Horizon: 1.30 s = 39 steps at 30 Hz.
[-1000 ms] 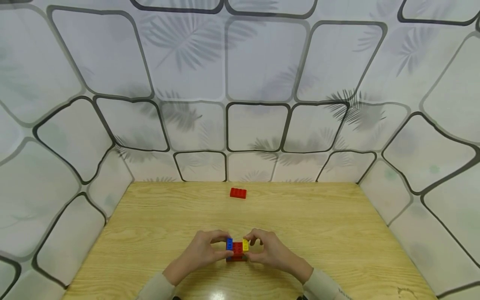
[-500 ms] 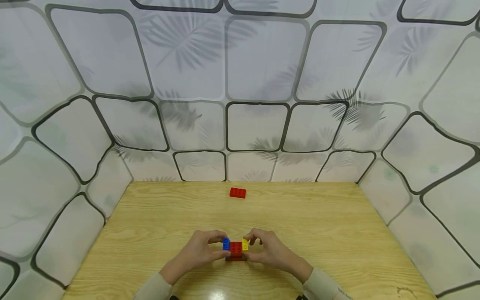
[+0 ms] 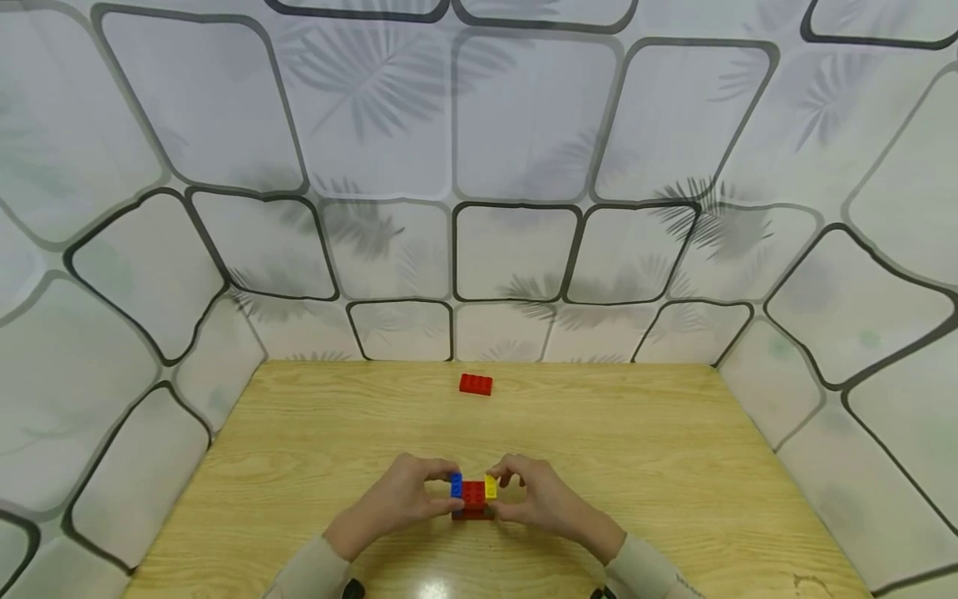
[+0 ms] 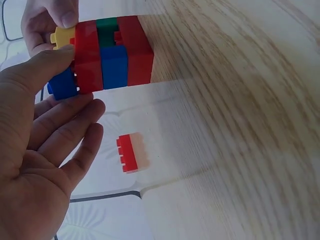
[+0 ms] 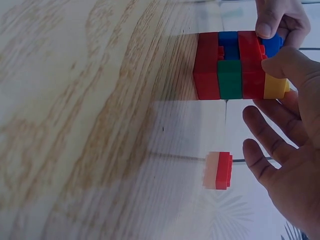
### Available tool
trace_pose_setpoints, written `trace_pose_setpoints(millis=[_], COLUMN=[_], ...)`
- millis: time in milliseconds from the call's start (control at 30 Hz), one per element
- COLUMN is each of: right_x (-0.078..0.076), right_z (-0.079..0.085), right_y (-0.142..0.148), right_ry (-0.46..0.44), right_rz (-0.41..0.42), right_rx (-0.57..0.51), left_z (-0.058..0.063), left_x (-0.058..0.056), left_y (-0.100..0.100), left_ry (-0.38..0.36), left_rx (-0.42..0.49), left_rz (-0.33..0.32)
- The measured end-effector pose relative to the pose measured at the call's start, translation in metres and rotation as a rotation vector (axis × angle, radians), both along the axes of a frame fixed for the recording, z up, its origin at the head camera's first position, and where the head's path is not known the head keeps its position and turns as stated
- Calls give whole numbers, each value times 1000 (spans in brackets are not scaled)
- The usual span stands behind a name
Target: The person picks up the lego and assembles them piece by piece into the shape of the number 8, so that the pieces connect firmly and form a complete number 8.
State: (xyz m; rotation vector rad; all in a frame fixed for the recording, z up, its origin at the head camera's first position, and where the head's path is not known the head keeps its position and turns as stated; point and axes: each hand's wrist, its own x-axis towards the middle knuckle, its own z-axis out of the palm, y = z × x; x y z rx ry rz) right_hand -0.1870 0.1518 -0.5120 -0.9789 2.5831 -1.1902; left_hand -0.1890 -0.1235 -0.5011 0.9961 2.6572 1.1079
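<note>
A small tower of toy building blocks stands on the wooden table. Its base is a red brick (image 4: 137,50); above lie a blue brick (image 4: 114,67) and a green brick (image 5: 230,80) side by side, then an upper red brick (image 3: 474,494). At the tower's top left, my left hand (image 3: 400,502) pinches a blue block (image 4: 63,84) between thumb and fingers. A narrow gap shows between this block and the upper red brick. On the top right, my right hand (image 3: 542,502) pinches a yellow block (image 5: 275,86), which sits flush against the red one.
Farther back on the table (image 3: 337,416) lies a loose red brick (image 3: 476,384), studs up. Patterned cloth-like walls (image 3: 516,249) rise behind the table and along both sides.
The left hand and its blue block shifted slightly left, then partly back to the right. My right hand keeps its pinch on the yellow block almost unmoved.
</note>
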Motion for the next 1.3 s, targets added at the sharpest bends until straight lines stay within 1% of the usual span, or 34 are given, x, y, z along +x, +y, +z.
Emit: trace_pose_setpoints(millis=[100,133,333,433,600,700,800,833,1000,1133,1200,1300], right_x=[0,-1,-1,-1,-1,-2,-2,-2,-1,-1,0,-1], right_z=[1,1,2,2,3,3,2,1,-1,-2,-2,-1], right_y=[0,0,0,0,2,3,3,3,3,2,2,1], right_ry=[2,7,19,5,0,3,3,4,2,-8,-8,6], right_rz=[2,4,4,0,-4,-4,-1,1,0,5,6,7], right_rx=[-2,-4,-1,5,-1,-6,-8,-8,-19,-29,-27,-24], left_z=[3,3,2,3,7,9,10,10,7,-1,-4,-8], left_x=[0,0,1,2,1,1,2,3,5,7,8,8], left_y=[0,0,1,1,5,7,9,9,8,7,6,5], left_ry=[-31,-31,10,10,-59,-105,-112,-124,-136,-100,-79,-89], left_rx=[-18,-23,-27,-30,-54,-50,-39,-30,-19,-20,-1,58], left_rz=[3,3,-7,-12,14,37,46,47,58,67,64,71])
